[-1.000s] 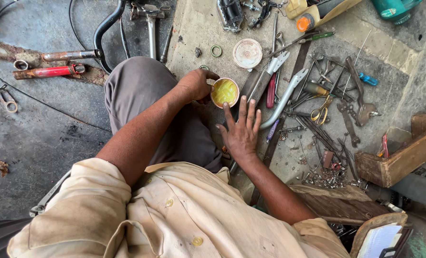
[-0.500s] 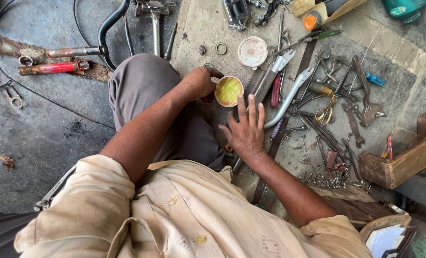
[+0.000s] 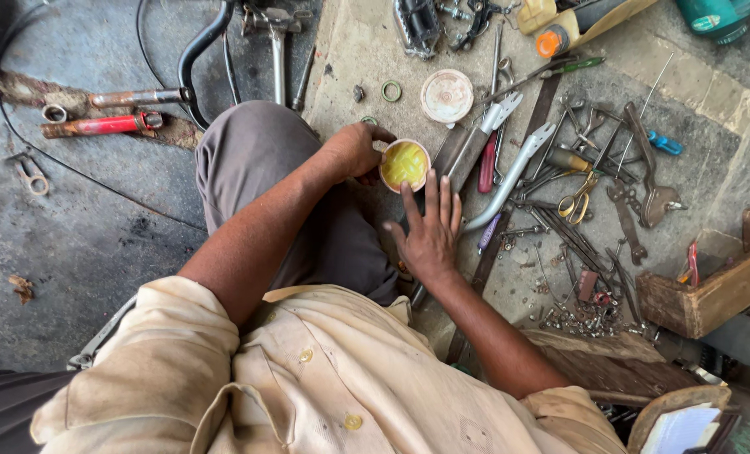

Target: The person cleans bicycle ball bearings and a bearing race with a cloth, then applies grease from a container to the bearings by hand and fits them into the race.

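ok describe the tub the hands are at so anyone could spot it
On the concrete slab, just ahead of the bent knee, the left hand grips a small round tub. It alone is open, full of yellow paste; its pale lid lies beyond.

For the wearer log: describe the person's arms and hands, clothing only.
Both forearms are bare. The left hand and right hand wear no gloves, rings or watch. Short sleeves of a stained beige button shirt end above the elbows.

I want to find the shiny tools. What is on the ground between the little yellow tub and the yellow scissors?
In the head view, between the yellow tub and the scissors lie a red-handled tool and a long silver wrench, side by side.
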